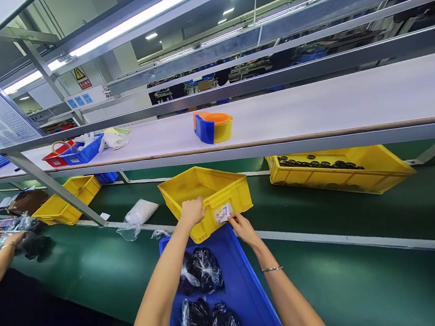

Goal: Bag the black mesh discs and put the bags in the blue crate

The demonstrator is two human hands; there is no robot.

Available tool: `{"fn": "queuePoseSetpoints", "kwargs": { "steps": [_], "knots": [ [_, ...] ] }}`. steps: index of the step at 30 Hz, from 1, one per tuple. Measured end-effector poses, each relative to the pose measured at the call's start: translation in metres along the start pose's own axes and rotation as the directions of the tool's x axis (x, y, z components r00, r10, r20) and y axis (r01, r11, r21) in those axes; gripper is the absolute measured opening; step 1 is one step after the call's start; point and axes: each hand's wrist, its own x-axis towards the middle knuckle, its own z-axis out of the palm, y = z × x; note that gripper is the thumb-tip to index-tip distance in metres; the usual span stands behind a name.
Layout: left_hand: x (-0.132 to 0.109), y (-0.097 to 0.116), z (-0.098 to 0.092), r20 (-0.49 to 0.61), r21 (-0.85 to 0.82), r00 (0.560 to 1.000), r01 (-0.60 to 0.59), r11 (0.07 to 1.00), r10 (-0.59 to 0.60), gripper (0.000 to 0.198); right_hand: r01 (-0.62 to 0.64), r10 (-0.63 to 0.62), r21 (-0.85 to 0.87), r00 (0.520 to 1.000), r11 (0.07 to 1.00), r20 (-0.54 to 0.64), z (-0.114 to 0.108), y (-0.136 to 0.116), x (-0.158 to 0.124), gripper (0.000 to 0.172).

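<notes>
a person's left hand (192, 211) and right hand (242, 228) meet at the near corner of a yellow plastic crate (205, 191) on a green conveyor belt (342, 217).
left fingers curl over the rim, gripping it; a white paper label (223, 213) lies between the hands, nearer the right, whose fingertips reach its edge, grip unclear. the crate stands corner-on, straight ahead, its long axis hard to tell; a blue crate (252, 282) of black plastic bags (206, 270) lies beneath the forearms.
</notes>
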Motion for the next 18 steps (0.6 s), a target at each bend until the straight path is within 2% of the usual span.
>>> {"fn": "queuePoseSetpoints", "kwargs": {
  "steps": [4, 7, 9, 12, 14, 16, 18],
  "knots": [
    [0.001, -0.014, 0.002, -0.015, -0.016, 1.0, 0.016, 1.0, -0.016, 0.038, -0.018, 0.017, 0.078, 1.0, 0.997, 0.02, -0.034, 0.005, -0.037, 0.071],
    [0.005, -0.018, 0.002, -0.033, -0.031, 0.999, 0.014, 0.999, -0.015, 0.037, -0.054, 0.057, 0.104, 0.998, 0.993, -0.018, -0.073, 0.015, -0.084, 0.069],
    [0.009, -0.011, -0.002, -0.051, -0.041, 0.999, -0.02, 0.999, 0.018, 0.038, -0.101, 0.105, 0.12, 0.994, 0.988, -0.027, -0.102, 0.02, -0.118, 0.07],
    [0.011, 0.015, -0.014, -0.08, -0.062, 0.988, -0.136, 0.989, 0.131, 0.036, -0.198, 0.203, 0.147, 0.979, 0.969, -0.024, -0.144, 0.021, -0.169, 0.071],
    [0.007, 0.042, -0.021, -0.096, -0.083, 0.964, -0.255, 0.963, 0.247, 0.035, -0.242, 0.258, 0.169, 0.963, 0.956, -0.079, -0.168, 0.018, -0.198, 0.075],
    [-0.002, 0.073, -0.024, -0.11, -0.107, 0.92, -0.388, 0.916, 0.377, 0.033, -0.242, 0.28, 0.216, 0.945, 0.946, -0.17, -0.19, 0.016, -0.224, 0.076],
    [-0.015, 0.109, -0.021, -0.115, -0.13, 0.857, -0.514, 0.848, 0.502, 0.027, -0.186, 0.257, 0.264, 0.928, 0.946, -0.268, -0.209, 0.018, -0.245, 0.074]
  ]
}}
